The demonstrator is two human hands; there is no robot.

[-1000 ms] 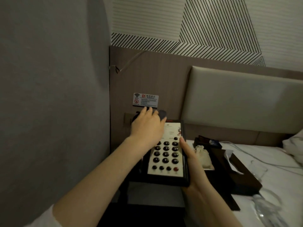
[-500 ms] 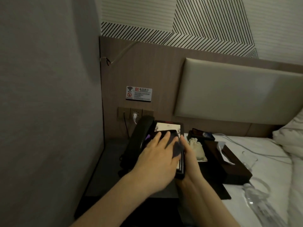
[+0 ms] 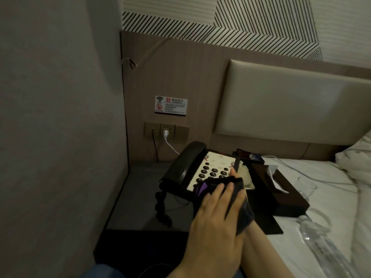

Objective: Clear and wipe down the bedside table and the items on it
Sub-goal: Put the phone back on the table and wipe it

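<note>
The telephone (image 3: 200,173) sits tilted near the middle of the view, its near end lifted above the grey table (image 3: 140,189), which fills the corner at about 9 o'clock from it. The black handset lies in its cradle on the left side of the telephone, and the coiled cord (image 3: 162,209) hangs down from it to the table.

The left hand (image 3: 216,215) lies flat on a dark cloth (image 3: 239,197) with a purple part, and presses it on the near end of the keypad. Its fingers (image 3: 217,190) are straight and relaxed, not curled round the cloth. The lowest rows of buttons are hidden under the cloth and the hand.

The right hand (image 3: 233,172) is mostly hidden behind the cloth and the left hand. Only one fingertip shows at the right edge of the telephone, with the forearm below, so I cannot tell if these fingers grasp the telephone or only support it.

At 3 o'clock from the telephone, a dark tissue box (image 3: 281,189) stands on a dark tray, with a small cloth pouch (image 3: 246,177) between them, partly covered. A drinking glass (image 3: 306,186) and a plastic bottle (image 3: 321,239) lie on the white bed at 4 o'clock, both hard to make out. At 12 o'clock a white plug (image 3: 165,134) sits in the wall socket under a small sign (image 3: 171,105), whose text is too small to read.
</note>
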